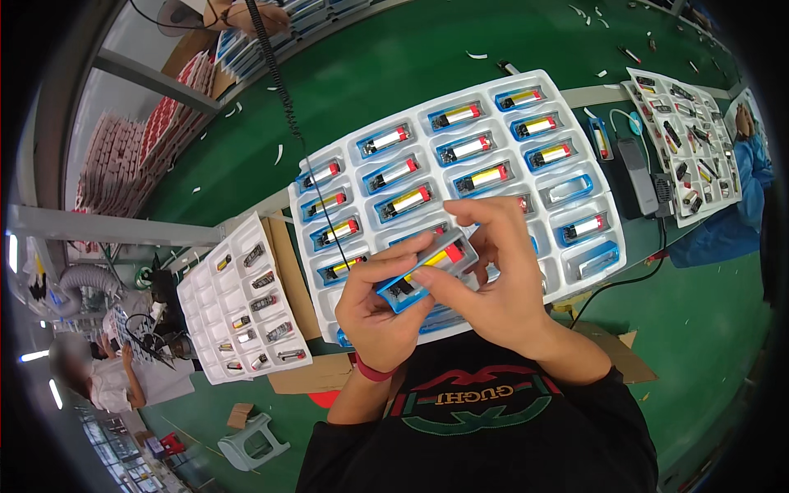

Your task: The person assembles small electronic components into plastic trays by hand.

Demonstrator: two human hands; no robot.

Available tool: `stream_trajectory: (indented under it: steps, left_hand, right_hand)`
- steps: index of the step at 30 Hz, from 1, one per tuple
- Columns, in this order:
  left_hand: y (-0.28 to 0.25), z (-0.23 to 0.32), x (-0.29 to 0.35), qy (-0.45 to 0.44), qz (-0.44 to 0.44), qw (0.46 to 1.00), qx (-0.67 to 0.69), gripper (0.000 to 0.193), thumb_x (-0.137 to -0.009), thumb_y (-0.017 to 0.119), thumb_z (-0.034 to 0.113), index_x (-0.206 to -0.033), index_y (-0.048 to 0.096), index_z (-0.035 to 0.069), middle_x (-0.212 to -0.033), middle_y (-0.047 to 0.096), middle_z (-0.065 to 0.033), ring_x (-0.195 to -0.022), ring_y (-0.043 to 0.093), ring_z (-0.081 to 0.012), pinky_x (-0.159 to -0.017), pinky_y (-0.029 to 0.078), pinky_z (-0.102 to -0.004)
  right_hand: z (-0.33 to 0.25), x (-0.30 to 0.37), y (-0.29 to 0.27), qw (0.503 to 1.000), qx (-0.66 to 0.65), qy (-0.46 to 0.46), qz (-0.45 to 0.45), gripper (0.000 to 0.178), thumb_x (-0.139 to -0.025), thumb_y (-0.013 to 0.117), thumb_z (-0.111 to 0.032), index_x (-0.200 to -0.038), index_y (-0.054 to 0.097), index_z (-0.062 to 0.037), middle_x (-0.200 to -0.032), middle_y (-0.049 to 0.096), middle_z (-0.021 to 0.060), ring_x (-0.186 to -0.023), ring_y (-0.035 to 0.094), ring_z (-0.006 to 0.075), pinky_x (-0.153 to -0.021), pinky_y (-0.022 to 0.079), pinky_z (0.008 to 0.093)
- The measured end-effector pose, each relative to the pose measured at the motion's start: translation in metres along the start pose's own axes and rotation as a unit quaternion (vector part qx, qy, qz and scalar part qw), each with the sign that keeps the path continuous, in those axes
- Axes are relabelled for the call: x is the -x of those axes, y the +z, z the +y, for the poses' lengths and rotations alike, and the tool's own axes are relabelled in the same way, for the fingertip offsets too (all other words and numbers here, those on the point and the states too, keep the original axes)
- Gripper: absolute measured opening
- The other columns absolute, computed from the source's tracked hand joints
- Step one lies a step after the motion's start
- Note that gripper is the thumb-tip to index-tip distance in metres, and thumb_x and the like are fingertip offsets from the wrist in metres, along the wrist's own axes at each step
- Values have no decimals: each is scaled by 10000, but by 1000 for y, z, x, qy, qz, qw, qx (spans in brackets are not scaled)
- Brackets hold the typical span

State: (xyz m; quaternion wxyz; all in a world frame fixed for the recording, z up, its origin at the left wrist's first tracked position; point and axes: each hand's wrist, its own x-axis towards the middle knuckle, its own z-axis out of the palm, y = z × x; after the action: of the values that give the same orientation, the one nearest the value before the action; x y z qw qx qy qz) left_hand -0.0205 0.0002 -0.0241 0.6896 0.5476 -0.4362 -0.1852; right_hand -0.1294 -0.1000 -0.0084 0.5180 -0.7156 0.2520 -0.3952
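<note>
My left hand grips a blue and clear plastic casing from its left side, fingers wrapped around it. Inside lies a battery cell with yellow and red wrapping. My right hand pinches the same casing from the right, its thumb against the cell and its index finger raised and curled. Under both hands stands a white moulded tray with rows of similar blue casings, most bearing a silver, yellow and red cell. Two casings at the right show only clear plastic. My hands hide part of the lower rows.
A smaller white tray with dark parts stands at left; another parts tray is at right, beside a grey box-shaped device with cables. A coiled cord hangs across the tray. Another person's hand is at the far side.
</note>
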Motion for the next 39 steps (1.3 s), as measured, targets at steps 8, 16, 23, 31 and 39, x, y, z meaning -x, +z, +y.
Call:
stream_trajectory:
  steps: [8, 16, 23, 31, 39]
  left_hand:
    - [-13, 12, 11, -166, -88, 982, -1, 380, -804, 688, -53, -1170, 586, -63, -1104, 639, -186, -1010, 640, -207, -863, 536, -309]
    - [-10, 9, 14, -111, -101, 980, -129, 380, -766, 718, -41, -1136, 644, 0, -1004, 684, -160, -905, 683, -203, -775, 562, -280]
    - [-20, 7, 10, 57, -88, 967, -233, 358, -721, 690, -74, -1072, 657, -14, -1023, 685, -183, -927, 689, -281, -813, 543, -313]
    - [-36, 15, -2, 207, -51, 952, -220, 270, -815, 725, 65, -1035, 621, -55, -1004, 674, -235, -917, 695, -308, -728, 581, -315]
    - [-51, 22, -14, 246, -167, 876, -380, 330, -761, 684, 106, -1059, 622, -23, -900, 665, -157, -782, 680, -270, -633, 552, -311]
  right_hand:
    - [1, 7, -41, 978, -102, 138, -121, 290, -778, 743, -36, -1043, 634, 8, -904, 640, 95, -748, 630, 137, -648, 522, 247]
    - [10, 13, -54, 970, 79, -7, -232, 347, -761, 723, -54, -1090, 622, -9, -905, 637, 159, -750, 647, 318, -638, 510, 362]
    - [16, 12, -37, 958, 132, -203, -152, 413, -698, 690, -2, -1101, 603, 38, -894, 620, 155, -703, 627, 292, -622, 517, 336]
    - [-16, -7, -35, 874, 221, -417, -118, 335, -709, 653, -35, -1022, 643, 82, -936, 644, 187, -654, 616, 180, -488, 497, 231]
    - [-15, -1, -31, 870, 232, -412, -139, 321, -706, 651, -36, -1000, 639, 91, -916, 644, 192, -657, 623, 185, -484, 497, 227]
